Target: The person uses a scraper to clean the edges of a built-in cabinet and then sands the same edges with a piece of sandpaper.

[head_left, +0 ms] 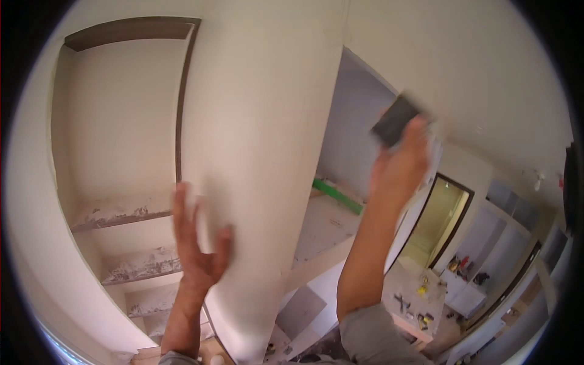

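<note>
My right hand [404, 158] is raised at the upper right, its fingers wrapped round a dark grey sanding block [396, 120]. Hand and block are slightly blurred, and in this view the block overlaps the upper edge of a wall opening [356, 115]. My left hand [202, 252] is lower and to the left, with fingers spread and nothing in it. It is at the left side of a smooth cream wall column [255, 152], close to the dark frame [180, 134] of a built-in niche.
Dusty, stained shelves [143, 264] fill the niche at the left. A green strip [337, 196] runs along a ledge inside the opening. Far right, a worktop [410, 292] holds scattered tools, near a dark-framed doorway [435, 222] and white cabinets [465, 292].
</note>
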`<state>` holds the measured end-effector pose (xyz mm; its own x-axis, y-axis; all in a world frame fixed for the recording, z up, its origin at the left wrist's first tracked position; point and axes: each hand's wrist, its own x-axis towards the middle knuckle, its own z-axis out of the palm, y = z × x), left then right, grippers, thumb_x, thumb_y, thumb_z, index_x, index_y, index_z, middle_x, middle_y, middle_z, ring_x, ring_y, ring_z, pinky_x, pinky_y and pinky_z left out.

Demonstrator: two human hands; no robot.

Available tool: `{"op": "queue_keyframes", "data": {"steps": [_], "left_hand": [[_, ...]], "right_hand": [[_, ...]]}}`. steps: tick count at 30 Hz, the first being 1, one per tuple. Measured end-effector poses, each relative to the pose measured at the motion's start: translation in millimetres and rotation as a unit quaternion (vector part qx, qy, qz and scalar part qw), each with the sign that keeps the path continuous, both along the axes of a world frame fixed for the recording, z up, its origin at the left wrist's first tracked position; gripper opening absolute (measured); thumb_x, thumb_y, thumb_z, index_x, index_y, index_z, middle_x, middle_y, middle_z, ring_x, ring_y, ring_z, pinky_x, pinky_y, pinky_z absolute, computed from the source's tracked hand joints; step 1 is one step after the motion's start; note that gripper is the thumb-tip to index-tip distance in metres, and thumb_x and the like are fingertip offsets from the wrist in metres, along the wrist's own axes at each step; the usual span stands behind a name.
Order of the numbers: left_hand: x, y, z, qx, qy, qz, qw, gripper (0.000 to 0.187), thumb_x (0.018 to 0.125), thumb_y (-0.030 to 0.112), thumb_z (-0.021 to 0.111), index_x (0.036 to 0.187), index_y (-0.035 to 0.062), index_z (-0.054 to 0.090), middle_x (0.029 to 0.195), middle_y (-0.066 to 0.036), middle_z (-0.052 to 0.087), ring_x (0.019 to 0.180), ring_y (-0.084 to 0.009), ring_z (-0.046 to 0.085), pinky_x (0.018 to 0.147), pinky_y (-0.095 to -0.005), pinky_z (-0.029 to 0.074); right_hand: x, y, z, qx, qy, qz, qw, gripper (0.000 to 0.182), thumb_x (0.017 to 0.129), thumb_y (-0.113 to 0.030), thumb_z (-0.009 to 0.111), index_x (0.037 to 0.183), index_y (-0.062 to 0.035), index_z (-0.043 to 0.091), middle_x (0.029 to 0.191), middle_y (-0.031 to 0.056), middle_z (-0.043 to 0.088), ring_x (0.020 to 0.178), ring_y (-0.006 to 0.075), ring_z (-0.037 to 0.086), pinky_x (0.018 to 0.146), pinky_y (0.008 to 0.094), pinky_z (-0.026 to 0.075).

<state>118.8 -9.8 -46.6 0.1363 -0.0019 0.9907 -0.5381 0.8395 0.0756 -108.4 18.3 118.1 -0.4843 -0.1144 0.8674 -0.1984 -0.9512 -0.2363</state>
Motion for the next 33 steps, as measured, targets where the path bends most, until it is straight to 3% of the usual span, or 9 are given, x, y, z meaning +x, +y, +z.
{"op": "queue_keyframes", "data": {"steps": [1,4,5,9,12,15,17,23,33], "left_hand": [[11,-1,2,0.047,0.027,0.016,0.998,0.062,0.100,0.032,0.048,0.150,0.0015,0.029,0.155,-0.023,0.028,0.144,-0.0399,0.026,0.116,-0.0490,0.023],[9,-31,-25,0.170,-0.012,-0.126,0.977,0.069,0.101,0.040,0.044,0.150,-0.0040,0.025,0.155,-0.026,0.025,0.145,-0.0403,0.024,0.116,-0.0478,0.021],[6,-27,-21,0.173,-0.020,-0.118,0.978,0.071,0.103,0.044,0.033,0.150,-0.0064,0.021,0.156,-0.026,0.023,0.145,-0.0412,0.021,0.118,-0.0460,0.017],[-4,-28,-21,0.163,0.005,-0.121,0.979,0.072,0.102,0.045,0.029,0.150,-0.0088,0.020,0.156,-0.026,0.022,0.146,-0.0405,0.020,0.118,-0.0459,0.017],[-2,-26,-21,0.159,0.004,-0.126,0.979,0.074,0.102,0.046,0.028,0.149,-0.0099,0.019,0.155,-0.027,0.024,0.145,-0.0400,0.022,0.117,-0.0459,0.018],[-3,-29,-11,0.159,-0.002,-0.158,0.975,0.076,0.101,0.048,0.028,0.149,-0.0104,0.019,0.153,-0.028,0.026,0.143,-0.0389,0.026,0.115,-0.0455,0.021],[-4,-25,9,0.146,-0.013,-0.142,0.979,0.076,0.102,0.047,0.028,0.149,-0.0104,0.018,0.153,-0.028,0.026,0.142,-0.0382,0.027,0.115,-0.0449,0.023],[-20,-10,71,0.134,-0.024,-0.104,0.985,0.076,0.102,0.047,0.030,0.150,-0.0100,0.014,0.154,-0.027,0.025,0.141,-0.0361,0.031,0.113,-0.0433,0.026],[-20,-10,71,0.132,-0.024,-0.096,0.986,0.076,0.102,0.046,0.031,0.150,-0.0102,0.013,0.153,-0.028,0.026,0.141,-0.0369,0.030,0.113,-0.0439,0.026]], "right_hand": [[-8,-19,-21,0.054,-0.027,0.033,0.998,0.033,0.099,-0.036,0.058,0.101,-0.0038,0.063,0.090,0.0036,0.064,0.079,0.0105,0.060,0.068,0.0301,0.054],[34,-27,-51,0.131,-0.020,0.226,0.965,0.031,0.101,-0.034,0.055,0.103,-0.0037,0.063,0.093,0.0011,0.065,0.075,0.0068,0.056,0.066,0.0265,0.049],[42,-34,-57,0.185,-0.026,0.148,0.971,0.030,0.105,-0.028,0.047,0.102,-0.0031,0.064,0.080,-0.0016,0.060,0.071,0.0066,0.053,0.066,0.0231,0.044],[40,-38,-62,0.221,0.003,0.173,0.960,0.037,0.105,-0.034,0.046,0.110,-0.0016,0.062,0.095,0.0003,0.065,0.083,0.0072,0.054,0.078,0.0227,0.044],[40,-46,-67,0.135,0.017,0.234,0.963,0.037,0.106,-0.034,0.044,0.114,-0.0025,0.062,0.096,-0.0001,0.064,0.088,0.0065,0.053,0.082,0.0229,0.043],[31,-33,-65,0.143,0.110,0.141,0.973,0.036,0.106,-0.030,0.042,0.118,-0.0011,0.060,0.081,-0.0024,0.054,0.074,0.0051,0.043,0.070,0.0218,0.038],[34,-29,-61,0.090,0.109,0.156,0.978,0.042,0.106,-0.031,0.042,0.129,0.0004,0.055,0.082,-0.0011,0.055,0.077,0.0051,0.046,0.074,0.0211,0.040],[31,-45,-7,0.025,0.072,0.317,0.945,0.052,0.105,-0.033,0.046,0.144,0.0007,0.043,0.089,0.0024,0.061,0.078,0.0046,0.048,0.076,0.0189,0.042],[31,-28,-4,0.025,0.151,0.156,0.976,0.049,0.103,-0.024,0.049,0.143,0.0036,0.043,0.089,0.0085,0.066,0.070,0.0049,0.047,0.068,0.0198,0.042]]}}
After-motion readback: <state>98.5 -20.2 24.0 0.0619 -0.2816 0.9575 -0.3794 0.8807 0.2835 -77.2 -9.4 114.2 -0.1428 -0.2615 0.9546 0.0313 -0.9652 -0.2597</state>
